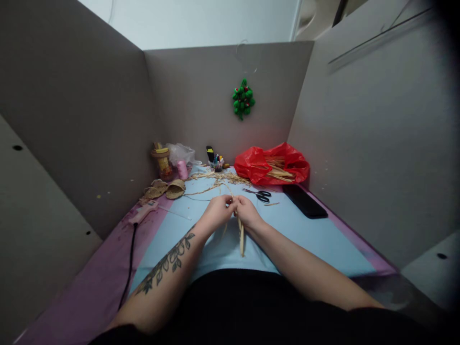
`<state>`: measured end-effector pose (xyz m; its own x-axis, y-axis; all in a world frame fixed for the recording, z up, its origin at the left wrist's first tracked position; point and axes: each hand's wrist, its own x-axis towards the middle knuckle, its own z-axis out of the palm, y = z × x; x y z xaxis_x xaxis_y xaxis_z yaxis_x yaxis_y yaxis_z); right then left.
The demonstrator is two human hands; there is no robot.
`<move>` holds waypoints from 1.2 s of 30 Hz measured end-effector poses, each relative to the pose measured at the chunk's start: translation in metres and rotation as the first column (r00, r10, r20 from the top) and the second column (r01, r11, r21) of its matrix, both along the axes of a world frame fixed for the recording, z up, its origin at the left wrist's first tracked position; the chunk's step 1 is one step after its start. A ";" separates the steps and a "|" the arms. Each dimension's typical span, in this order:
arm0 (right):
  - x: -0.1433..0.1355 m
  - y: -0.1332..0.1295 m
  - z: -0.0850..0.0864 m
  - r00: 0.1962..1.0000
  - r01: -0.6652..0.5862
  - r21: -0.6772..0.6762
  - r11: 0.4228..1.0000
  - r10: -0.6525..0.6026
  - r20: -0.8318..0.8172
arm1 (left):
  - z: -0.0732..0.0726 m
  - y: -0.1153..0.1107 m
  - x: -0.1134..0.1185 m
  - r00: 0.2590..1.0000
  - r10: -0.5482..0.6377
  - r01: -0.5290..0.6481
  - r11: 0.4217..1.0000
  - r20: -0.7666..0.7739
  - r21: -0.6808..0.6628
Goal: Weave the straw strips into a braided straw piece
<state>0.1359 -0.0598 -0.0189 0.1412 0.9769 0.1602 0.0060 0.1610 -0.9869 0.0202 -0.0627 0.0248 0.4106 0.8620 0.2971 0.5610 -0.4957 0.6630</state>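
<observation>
My left hand (220,211) and my right hand (247,212) meet above the middle of the light blue cloth, fingertips pinched close together. Between them they grip pale dried straw strips (241,237), whose flat ends hang down below my right hand. A thin braided straw cord (201,192) lies on the table to the left, seeming to run up to my fingers. At its far end sits a small woven straw cup (176,189). Black-handled scissors (263,195) lie just beyond my right hand. My fingertips partly hide the place where the strips join.
A pink glue gun (143,212) with a black cable lies at left. Behind are a pink thread spool (182,169), a jar (163,165), a pen holder (216,165) and loose straw scraps (230,178). A red bag (251,165) of straw and a black phone (304,201) are at right. Grey panels surround the table.
</observation>
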 end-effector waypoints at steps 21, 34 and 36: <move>0.003 0.006 0.002 0.956 0.011 0.189 0.982 -0.066 0.285 | -0.018 0.029 -0.013 0.966 0.010 0.086 0.930 0.259 -0.356; -0.001 0.004 -0.001 0.998 -0.054 0.010 0.998 0.054 -0.029 | -0.023 0.029 -0.011 0.935 -0.023 0.155 0.924 0.354 -0.350; 0.000 0.004 -0.001 0.995 -0.080 -0.013 0.997 0.079 -0.052 | -0.022 0.029 -0.010 0.948 -0.012 0.122 0.937 0.319 -0.328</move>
<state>0.1359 -0.0555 -0.0197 0.0703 0.9876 0.1403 -0.0568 0.1444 -0.9879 0.0097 -0.0334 0.0029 0.4068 0.9066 0.1122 0.2751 -0.2387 0.9313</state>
